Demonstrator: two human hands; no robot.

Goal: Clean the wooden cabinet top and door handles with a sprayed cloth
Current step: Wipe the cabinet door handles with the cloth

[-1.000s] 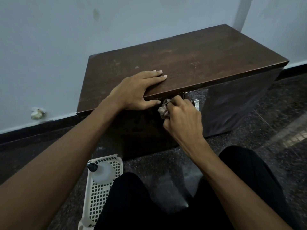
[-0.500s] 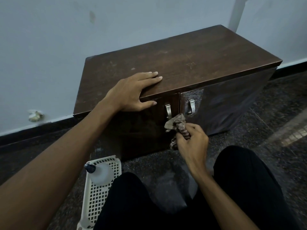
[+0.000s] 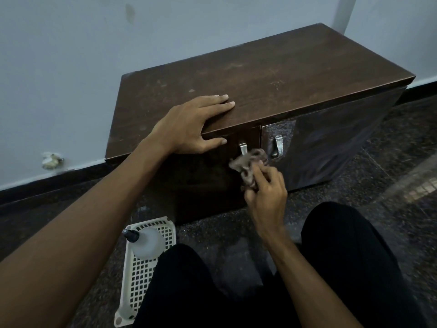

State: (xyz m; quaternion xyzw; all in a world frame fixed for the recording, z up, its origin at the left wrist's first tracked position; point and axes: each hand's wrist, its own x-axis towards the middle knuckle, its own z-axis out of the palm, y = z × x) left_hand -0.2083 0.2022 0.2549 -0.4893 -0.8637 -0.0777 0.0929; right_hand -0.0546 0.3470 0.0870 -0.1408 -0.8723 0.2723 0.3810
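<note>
A low dark wooden cabinet [image 3: 272, 76] stands against the wall, with two doors and two metal handles. My left hand [image 3: 191, 126] lies flat on the front edge of the cabinet top, thumb hooked over the left door. My right hand [image 3: 266, 190] is closed on a crumpled brownish cloth [image 3: 248, 164], held in front of the doors. The cloth's top covers the lower end of the left handle [image 3: 242, 147]. The right handle [image 3: 278, 146] is uncovered just to the cloth's right.
A white plastic mesh basket [image 3: 142, 275] sits on the dark speckled floor at the lower left, with a translucent spray bottle [image 3: 144, 242] lying in it. My knees in black trousers [image 3: 350, 256] are close to the cabinet front. A pale wall rises behind it.
My right hand dropped with the cloth from the top edge of the doors, uncovering the left handle, then rose slightly back against its lower end. My left hand stayed on the top.
</note>
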